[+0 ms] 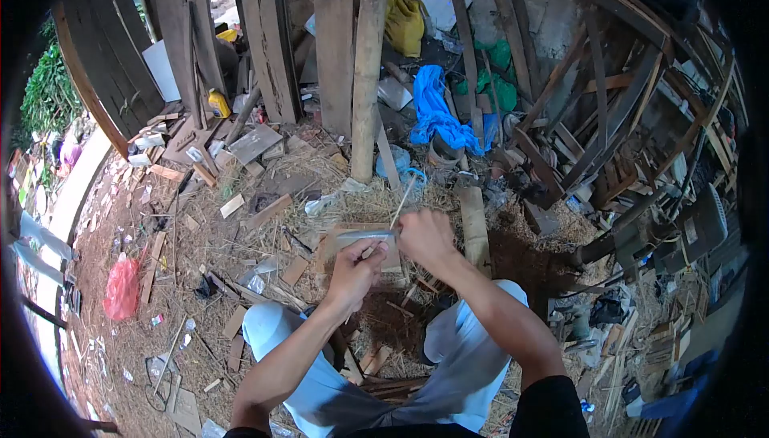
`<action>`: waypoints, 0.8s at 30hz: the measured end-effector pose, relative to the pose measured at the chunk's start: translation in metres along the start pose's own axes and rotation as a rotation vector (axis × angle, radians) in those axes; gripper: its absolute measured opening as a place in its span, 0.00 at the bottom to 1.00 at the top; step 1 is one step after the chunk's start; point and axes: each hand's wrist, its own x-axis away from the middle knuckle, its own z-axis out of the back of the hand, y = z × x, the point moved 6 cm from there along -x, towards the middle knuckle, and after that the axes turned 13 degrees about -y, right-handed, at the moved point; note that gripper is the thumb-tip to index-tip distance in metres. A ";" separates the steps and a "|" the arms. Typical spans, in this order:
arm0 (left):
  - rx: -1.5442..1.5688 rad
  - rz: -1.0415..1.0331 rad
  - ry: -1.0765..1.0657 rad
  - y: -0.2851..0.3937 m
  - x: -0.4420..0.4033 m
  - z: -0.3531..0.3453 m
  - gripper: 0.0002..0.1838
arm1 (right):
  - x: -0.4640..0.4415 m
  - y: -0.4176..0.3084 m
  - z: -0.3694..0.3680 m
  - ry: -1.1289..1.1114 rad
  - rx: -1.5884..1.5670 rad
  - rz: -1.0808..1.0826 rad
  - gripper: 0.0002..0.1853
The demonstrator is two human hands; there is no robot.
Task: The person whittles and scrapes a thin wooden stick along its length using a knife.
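In front of my knees, my left hand [355, 274] is closed around a thin wooden stick [403, 200]. The stick slants from beyond my right hand down past my left palm. My right hand [427, 236] is closed on a knife; its fingers cover the handle. The blade [362, 235] points left, just above my left fingers, and crosses the stick or lies against it; I cannot tell which. Below the hands a pale wooden board [391, 276] lies on the ground, partly hidden by them.
Wood scraps and shavings cover the ground. A bamboo post [368, 78] stands ahead, with a blue plastic bag [432, 110] to its right. Broken timber [609, 118] is piled at right. A red plastic bag [122, 288] lies at left, and a short plank [474, 230] beside my right arm.
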 end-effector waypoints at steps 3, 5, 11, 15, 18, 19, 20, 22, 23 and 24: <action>0.039 0.005 0.045 0.002 -0.002 0.003 0.16 | -0.012 0.016 -0.001 -0.006 -0.022 -0.124 0.10; 0.055 -0.019 0.013 0.008 -0.003 0.000 0.16 | -0.015 0.018 0.001 0.040 -0.014 -0.136 0.10; 0.000 -0.048 -0.025 0.004 0.000 0.003 0.17 | -0.026 0.055 0.009 0.051 0.025 -0.305 0.10; -0.021 -0.040 0.013 0.006 0.002 0.002 0.17 | -0.026 0.053 0.002 0.068 0.025 -0.357 0.10; -0.084 -0.062 0.042 0.002 0.000 0.009 0.16 | -0.017 0.021 -0.004 -0.056 0.053 -0.162 0.11; -0.197 -0.150 0.056 0.004 -0.001 0.009 0.16 | -0.012 0.012 -0.003 -0.053 0.053 -0.158 0.11; -0.311 -0.237 0.071 0.009 -0.001 0.008 0.16 | -0.008 0.000 -0.005 -0.071 0.023 -0.114 0.11; -0.378 -0.278 0.110 0.012 0.003 0.007 0.15 | -0.013 0.000 -0.009 -0.053 0.036 -0.083 0.10; -0.443 -0.316 0.141 0.015 0.007 0.006 0.15 | -0.018 0.008 -0.007 -0.055 0.032 -0.083 0.10; -0.444 -0.315 0.140 0.016 0.008 0.005 0.15 | -0.023 0.025 0.001 -0.032 0.010 -0.182 0.10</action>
